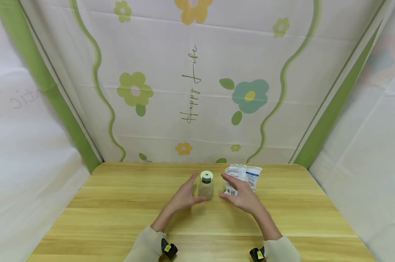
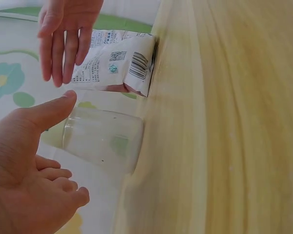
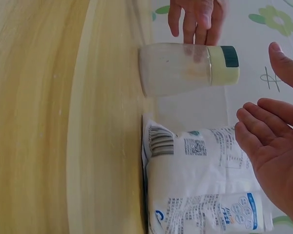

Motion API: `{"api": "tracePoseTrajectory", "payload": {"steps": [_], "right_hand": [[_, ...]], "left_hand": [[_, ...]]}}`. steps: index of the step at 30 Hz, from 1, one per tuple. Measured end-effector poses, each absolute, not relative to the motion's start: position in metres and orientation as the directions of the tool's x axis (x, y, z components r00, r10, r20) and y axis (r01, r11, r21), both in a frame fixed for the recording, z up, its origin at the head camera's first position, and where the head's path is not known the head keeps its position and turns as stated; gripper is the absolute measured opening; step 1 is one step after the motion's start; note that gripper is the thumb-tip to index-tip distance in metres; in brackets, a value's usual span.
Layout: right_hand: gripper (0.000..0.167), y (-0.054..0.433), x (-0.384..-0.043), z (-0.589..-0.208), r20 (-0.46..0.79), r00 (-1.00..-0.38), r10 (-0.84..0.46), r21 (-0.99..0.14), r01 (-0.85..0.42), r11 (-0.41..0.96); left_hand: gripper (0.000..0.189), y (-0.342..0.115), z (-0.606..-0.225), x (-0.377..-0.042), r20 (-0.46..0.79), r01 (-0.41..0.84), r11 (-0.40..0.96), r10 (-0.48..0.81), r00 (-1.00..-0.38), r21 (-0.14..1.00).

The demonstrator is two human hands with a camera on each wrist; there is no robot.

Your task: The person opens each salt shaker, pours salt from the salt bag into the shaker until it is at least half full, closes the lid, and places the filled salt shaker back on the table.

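A clear jar (image 1: 205,190) with a pale cream lid and a dark green flap stands upright on the wooden table. My left hand (image 1: 183,196) is at its left, thumb and fingers spread around that side without gripping it. To the right of the jar, my right hand (image 1: 243,195) is held apart from it, thumb and fingers parted. Behind that hand stands a white printed plastic bag (image 1: 251,174), partly hidden by the fingers. In the right wrist view, the jar (image 3: 176,69) looks see-through, and the bag (image 3: 195,180) shows a barcode near its bottom.
The wooden table (image 1: 118,211) extends to both sides and toward me. A white curtain (image 1: 164,131) with flowers and lettering hangs behind its far edge, and white cloth walls (image 1: 27,145) with green bands stand at the sides.
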State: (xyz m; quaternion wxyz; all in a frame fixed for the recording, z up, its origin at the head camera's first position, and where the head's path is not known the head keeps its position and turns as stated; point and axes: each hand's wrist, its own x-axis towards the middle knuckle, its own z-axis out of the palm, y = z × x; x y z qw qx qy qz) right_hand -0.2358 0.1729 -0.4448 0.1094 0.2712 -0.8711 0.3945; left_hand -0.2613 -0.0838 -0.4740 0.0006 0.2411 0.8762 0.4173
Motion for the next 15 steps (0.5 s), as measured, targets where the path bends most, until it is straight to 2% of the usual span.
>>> {"api": "tracePoseTrajectory", "payload": {"steps": [15], "right_hand": [[0.07,0.145,-0.249,-0.453,0.428,-0.835,-0.347,-0.636,-0.551,0.541]], "left_hand": [[0.087,-0.072,-0.481,-0.273,0.24,0.417,0.489,0.384,-0.892,0.766]]}}
